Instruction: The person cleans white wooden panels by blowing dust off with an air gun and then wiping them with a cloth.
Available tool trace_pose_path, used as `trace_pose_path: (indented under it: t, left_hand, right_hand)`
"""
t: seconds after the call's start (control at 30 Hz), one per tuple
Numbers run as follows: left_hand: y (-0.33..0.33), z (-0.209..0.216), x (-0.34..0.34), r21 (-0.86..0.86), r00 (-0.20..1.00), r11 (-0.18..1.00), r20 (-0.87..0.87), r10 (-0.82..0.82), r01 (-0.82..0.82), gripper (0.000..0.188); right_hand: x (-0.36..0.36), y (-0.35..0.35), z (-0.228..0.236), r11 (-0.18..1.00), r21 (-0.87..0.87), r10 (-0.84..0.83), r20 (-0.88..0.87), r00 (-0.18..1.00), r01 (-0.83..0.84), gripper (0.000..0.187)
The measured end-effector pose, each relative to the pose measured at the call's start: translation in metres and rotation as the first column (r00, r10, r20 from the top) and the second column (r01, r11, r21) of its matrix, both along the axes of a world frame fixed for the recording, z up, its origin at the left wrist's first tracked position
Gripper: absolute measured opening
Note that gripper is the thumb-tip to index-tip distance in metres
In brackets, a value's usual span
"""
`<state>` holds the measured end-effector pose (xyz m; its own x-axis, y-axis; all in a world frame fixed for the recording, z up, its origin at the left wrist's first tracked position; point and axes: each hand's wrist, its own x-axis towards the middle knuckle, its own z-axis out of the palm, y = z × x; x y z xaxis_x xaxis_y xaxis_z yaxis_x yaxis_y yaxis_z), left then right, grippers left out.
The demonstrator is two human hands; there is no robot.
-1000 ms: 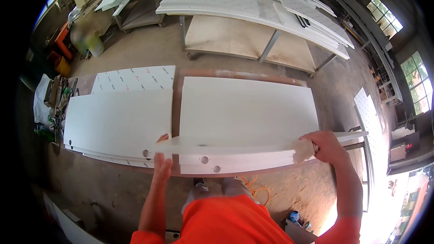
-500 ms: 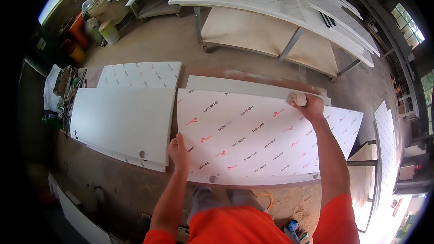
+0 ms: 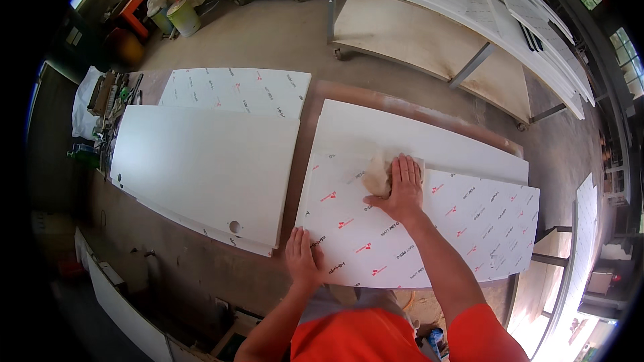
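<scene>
The right hand (image 3: 402, 191) lies spread over a beige rag (image 3: 378, 174) on a white panel with printed film (image 3: 469, 234), while the left hand (image 3: 303, 258) touches that panel's near left corner. A plain white panel (image 3: 422, 135) shows beyond it; to the left (well apart from the rag) lies another white panel with a round hole (image 3: 201, 161).

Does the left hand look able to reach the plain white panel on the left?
Likely yes: nothing visible stands between the left hand and the plain white panel beside it.
</scene>
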<state>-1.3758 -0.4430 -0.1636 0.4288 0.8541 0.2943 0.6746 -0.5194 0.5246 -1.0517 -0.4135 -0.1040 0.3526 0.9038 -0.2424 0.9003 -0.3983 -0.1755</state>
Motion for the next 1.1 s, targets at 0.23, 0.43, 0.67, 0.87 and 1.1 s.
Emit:
trace_pose_path:
  t: [0.23,0.43,0.67,0.87,1.1]
  left_hand:
    - [0.005,0.005,0.001,-0.092,0.989,0.995,0.146,-0.012,0.025,0.057]
    - [-0.007,-0.005,-0.008,-0.133,0.897,0.975,0.385,0.216,-0.178,0.079]
    - [0.003,0.009,0.002,-0.151,0.897,0.988,0.435,0.084,-0.019,0.086]
    - [0.002,0.001,-0.009,-0.110,0.892,0.994,0.446,0.073,-0.027,0.087]
    - [0.046,0.027,-0.018,-0.224,0.695,0.948,0.719,0.003,0.227,0.063]
  right_hand:
    - [-0.116,0.112,-0.025,0.856,0.410,0.367,-0.052,0.929,-0.315,0.091]
    - [-0.178,0.014,-0.031,0.710,0.351,0.674,-0.089,0.733,-0.610,0.083]
    - [-0.095,0.121,-0.047,0.902,0.385,0.158,0.130,0.979,-0.196,0.085]
    - [-0.177,0.023,-0.027,0.824,0.359,0.490,-0.063,0.869,-0.439,0.069]
    - [-0.136,-0.102,-0.036,0.889,0.422,-0.178,-0.036,0.983,0.176,0.060]
